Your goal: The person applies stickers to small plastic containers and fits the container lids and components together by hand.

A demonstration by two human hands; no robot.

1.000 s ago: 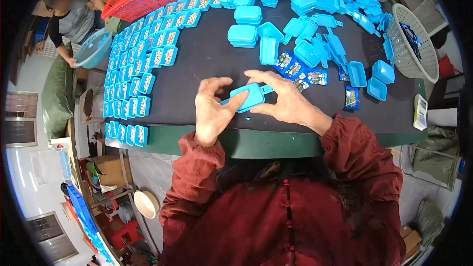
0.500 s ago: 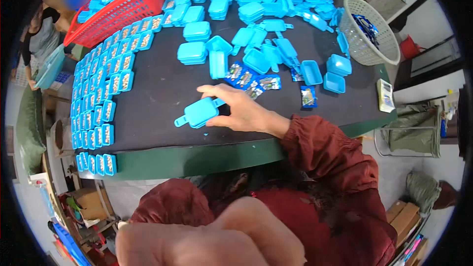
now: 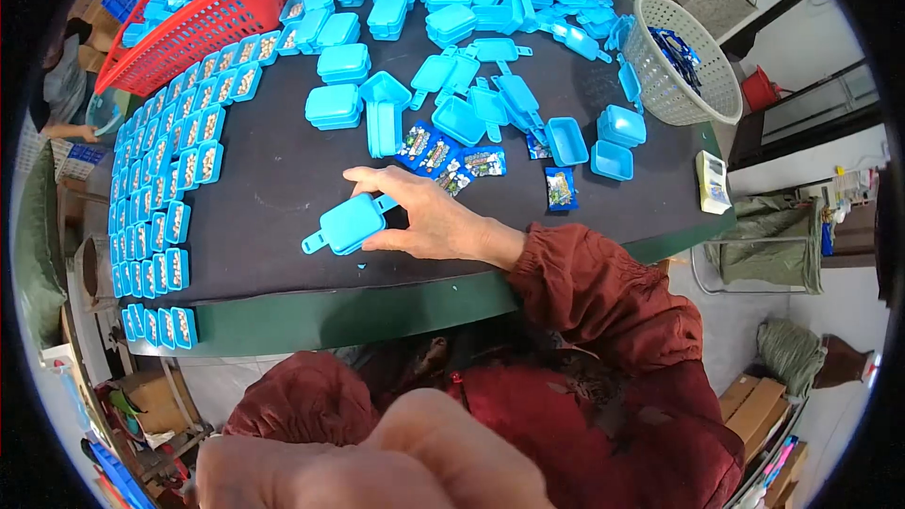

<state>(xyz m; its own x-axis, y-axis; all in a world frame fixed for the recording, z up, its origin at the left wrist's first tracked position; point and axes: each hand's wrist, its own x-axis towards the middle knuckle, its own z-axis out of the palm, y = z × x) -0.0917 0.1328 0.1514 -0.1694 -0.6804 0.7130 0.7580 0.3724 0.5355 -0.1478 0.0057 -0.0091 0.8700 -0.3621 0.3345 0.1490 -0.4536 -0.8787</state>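
My right hand [image 3: 424, 217] grips a small light-blue plastic box [image 3: 351, 223] by its right end, thumb on the near side and fingers on the far side. Its lid is on, and latch tabs stick out at both ends. The box is at the near part of the dark table top. Just beyond that hand lie several blue printed sachets [image 3: 431, 151] and an open blue box [image 3: 384, 123]. My left hand [image 3: 377, 462] is large and close to the camera at the bottom. Its knuckles are bent, but its fingertips and anything in them are hidden.
Rows of small blue boxes filled with pale bits [image 3: 170, 160] line the table's left side. Stacked blue boxes [image 3: 386, 14] cover the back. A red basket [image 3: 203, 24] stands back left, a white basket with sachets [image 3: 693, 75] at right. Another person's arm [image 3: 71, 132] shows far left.
The whole view has shifted, so the table and its contents sit farther left. My right hand keeps its grip on the blue box. The other person's teal basin at far left has changed position.
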